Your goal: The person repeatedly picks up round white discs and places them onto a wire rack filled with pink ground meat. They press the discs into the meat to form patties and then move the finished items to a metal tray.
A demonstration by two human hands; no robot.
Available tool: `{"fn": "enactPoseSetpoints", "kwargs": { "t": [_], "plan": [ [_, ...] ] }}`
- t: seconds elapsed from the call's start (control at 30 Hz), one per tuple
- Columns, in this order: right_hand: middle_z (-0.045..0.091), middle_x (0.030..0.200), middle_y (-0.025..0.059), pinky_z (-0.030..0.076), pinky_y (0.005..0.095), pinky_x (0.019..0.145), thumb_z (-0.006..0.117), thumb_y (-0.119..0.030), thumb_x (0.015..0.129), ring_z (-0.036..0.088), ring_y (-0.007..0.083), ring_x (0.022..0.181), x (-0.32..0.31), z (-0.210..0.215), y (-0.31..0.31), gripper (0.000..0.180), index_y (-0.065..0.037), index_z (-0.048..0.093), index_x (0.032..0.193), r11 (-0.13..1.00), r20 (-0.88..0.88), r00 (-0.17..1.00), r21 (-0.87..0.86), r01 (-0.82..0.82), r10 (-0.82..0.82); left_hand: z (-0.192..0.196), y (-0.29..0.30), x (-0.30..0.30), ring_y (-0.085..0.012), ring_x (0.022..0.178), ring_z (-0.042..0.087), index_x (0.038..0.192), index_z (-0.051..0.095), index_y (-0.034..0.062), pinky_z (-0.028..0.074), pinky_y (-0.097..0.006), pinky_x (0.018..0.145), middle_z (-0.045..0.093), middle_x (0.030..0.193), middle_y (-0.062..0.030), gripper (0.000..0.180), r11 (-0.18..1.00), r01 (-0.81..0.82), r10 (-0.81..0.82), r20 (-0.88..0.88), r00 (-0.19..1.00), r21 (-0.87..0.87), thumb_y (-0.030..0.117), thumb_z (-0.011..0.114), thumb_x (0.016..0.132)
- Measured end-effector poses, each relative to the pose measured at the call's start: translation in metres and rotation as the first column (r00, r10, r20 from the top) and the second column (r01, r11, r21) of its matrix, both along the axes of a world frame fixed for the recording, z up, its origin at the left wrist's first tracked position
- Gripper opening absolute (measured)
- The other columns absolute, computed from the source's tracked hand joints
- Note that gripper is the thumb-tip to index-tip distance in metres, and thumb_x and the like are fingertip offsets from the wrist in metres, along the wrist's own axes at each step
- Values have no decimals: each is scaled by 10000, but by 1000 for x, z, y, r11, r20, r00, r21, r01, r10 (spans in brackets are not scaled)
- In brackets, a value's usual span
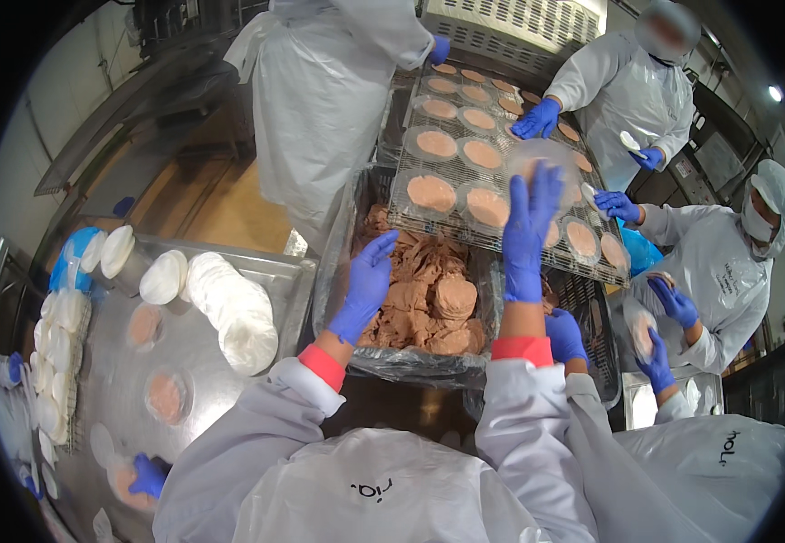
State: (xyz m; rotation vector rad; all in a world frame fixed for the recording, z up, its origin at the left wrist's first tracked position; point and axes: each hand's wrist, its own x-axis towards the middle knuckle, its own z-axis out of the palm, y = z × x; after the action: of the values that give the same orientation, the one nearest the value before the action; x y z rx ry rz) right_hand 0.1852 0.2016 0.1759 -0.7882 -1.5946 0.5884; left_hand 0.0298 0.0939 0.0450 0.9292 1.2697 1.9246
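Observation:
My left hand, gloved in blue, is open with fingers outstretched over the left side of a plastic-lined crate. The crate holds a mound of reddish-brown minced meat, and some round patties lie on top. Raised beside the wire-mesh conveyor belt, my right hand has a translucent paper round at its fingers, blurred by motion. The grip on it is partly hidden. Pink patties on paper rounds lie in rows across the belt.
At left, a steel table carries fanned white paper rounds and a few patties. Co-workers in white stand around the belt. Their blue-gloved hands reach in; one hand is close beside my right forearm.

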Motion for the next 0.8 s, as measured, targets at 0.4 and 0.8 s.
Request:
{"fn": "enactPoseSetpoints", "kwargs": {
  "t": [0.4, 0.8],
  "plan": [
    [404, 1210, 165, 368, 475, 904, 434, -466, 822, 430, 325, 1107, 6, -109, -5, 603, -42, 341, 1240, 452, -824, 566, -521, -724, -44, -14, 47, -3, -209, 1046, 480, 1182, 414, 9, 392, -326, 894, 488, 1111, -103, 422, 934, 354, -254, 628, 735, -37, 220, 533, 836],
    [365, 1279, 145, 311, 557, 919, 388, -512, 802, 357, 340, 1173, -17, -130, -87, 635, -83, 331, 1268, 10, -963, 266, -266, -964, 47, -32, -38, 2, -221, 986, 530, 1022, 553, -2, 394, -290, 871, 577, 1011, -118, 274, 980, -182, 199, -480, 855, 83, 35, 536, 750]
  ]
}}
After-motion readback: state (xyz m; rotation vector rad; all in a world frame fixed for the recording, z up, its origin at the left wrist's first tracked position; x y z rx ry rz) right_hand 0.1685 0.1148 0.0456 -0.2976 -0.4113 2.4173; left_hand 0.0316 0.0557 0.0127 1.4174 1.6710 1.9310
